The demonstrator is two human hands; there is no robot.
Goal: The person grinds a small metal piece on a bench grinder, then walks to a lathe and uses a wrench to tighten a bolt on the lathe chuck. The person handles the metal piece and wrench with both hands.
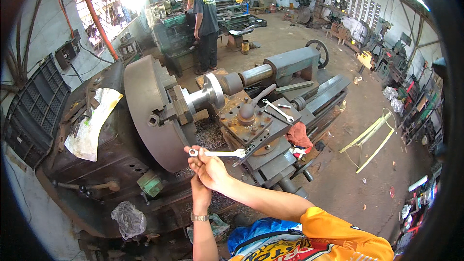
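Note:
My right hand (211, 170) is closed on a combination wrench (222, 153), held level in front of the lathe's big chuck (145, 111). The wrench's far end reaches the near edge of the square tool post (245, 122). Just below, my left hand (200, 192), with a watch on its wrist, rests close against the right one; its fingers are mostly hidden behind it. A shiny flanged metal workpiece (213, 91) sits in the chuck jaws, with the tailstock (295, 63) in line with it. A second wrench (279, 110) lies beside the tool post handle.
A red cloth (299, 136) lies on the carriage. Paper (92, 130) covers part of the headstock, and a clear plastic bag (128, 219) hangs low in front. Two people stand at another lathe (169, 34) behind. Metal chips lie beneath the chuck. A yellowish frame (369, 137) stands on the floor.

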